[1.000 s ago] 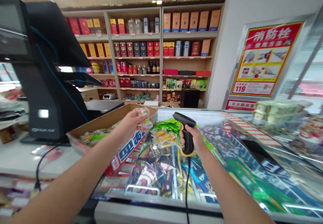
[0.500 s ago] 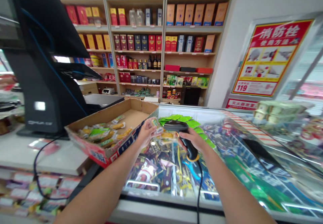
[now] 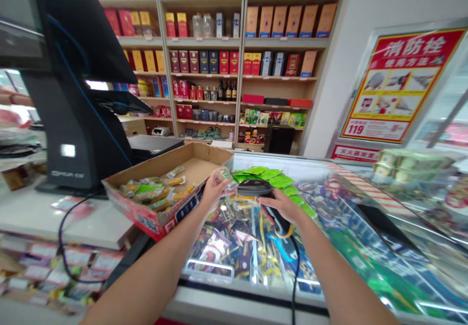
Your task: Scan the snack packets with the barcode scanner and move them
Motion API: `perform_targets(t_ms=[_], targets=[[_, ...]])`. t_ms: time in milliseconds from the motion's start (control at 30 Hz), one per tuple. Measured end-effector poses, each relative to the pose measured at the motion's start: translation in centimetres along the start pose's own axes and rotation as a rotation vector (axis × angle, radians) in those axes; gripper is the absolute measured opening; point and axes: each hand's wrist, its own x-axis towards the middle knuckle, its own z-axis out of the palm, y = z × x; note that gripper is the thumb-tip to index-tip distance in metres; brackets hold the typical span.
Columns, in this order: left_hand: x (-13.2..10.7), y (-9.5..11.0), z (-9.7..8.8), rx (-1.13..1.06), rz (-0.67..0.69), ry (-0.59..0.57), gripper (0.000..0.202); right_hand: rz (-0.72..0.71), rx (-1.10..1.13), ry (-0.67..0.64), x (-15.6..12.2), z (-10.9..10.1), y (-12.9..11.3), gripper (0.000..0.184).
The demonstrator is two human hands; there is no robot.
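Observation:
My left hand [image 3: 215,191] pinches a small clear snack packet [image 3: 225,176] with a printed label, over the glass counter top. Just to its right, my right hand [image 3: 281,204] is wrapped around the grip of a black barcode scanner [image 3: 254,187], whose head faces the packet at close range. From the handle a black cable [image 3: 295,271] runs down past the counter's front edge. A yellowish packet beneath the scanner head is partly hidden. Green packets [image 3: 270,176] lie fanned out on the glass behind the scanner.
An open cardboard box [image 3: 137,217] with several wrapped snacks stands left of my left hand. Beyond it rises a black cash register [image 3: 84,120]. Packaged goods fill the glass display case [image 3: 241,252]; a dark phone-like slab [image 3: 383,225] lies at right.
The view has shifted, so the surroundings sit slightly farther right. Scanner head and packet are closer together in the picture, and the scanner covers more of the yellowish packet. Both holds stay the same.

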Motion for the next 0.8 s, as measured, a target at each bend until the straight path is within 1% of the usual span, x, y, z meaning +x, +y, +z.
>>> perform_targets(t_ms=[233,400,567,667,733,800], targets=[[-0.1,0.2,0.2,0.008,0.002,0.002,0.069,0.045,0.078,0.011,0.0,-0.1,0.5,0.022],[-0.2,0.3,0.3,-0.005,-0.002,0.008,0.072,0.030,0.047,0.020,0.0,-0.1,0.6,0.025],[-0.1,0.4,0.2,0.002,-0.012,-0.002,0.069,0.026,0.079,0.038,0.2,-0.2,0.5,0.027],[-0.2,0.4,0.3,0.010,-0.013,-0.002,0.069,0.022,0.133,0.096,0.2,-0.3,0.2,0.030],[-0.3,0.4,0.4,0.030,-0.002,0.006,0.071,0.033,0.193,0.166,0.2,-0.4,-0.2,0.033],[-0.3,0.4,0.6,0.098,0.024,0.009,0.071,0.024,0.257,0.260,0.2,-0.6,-0.5,0.035]])
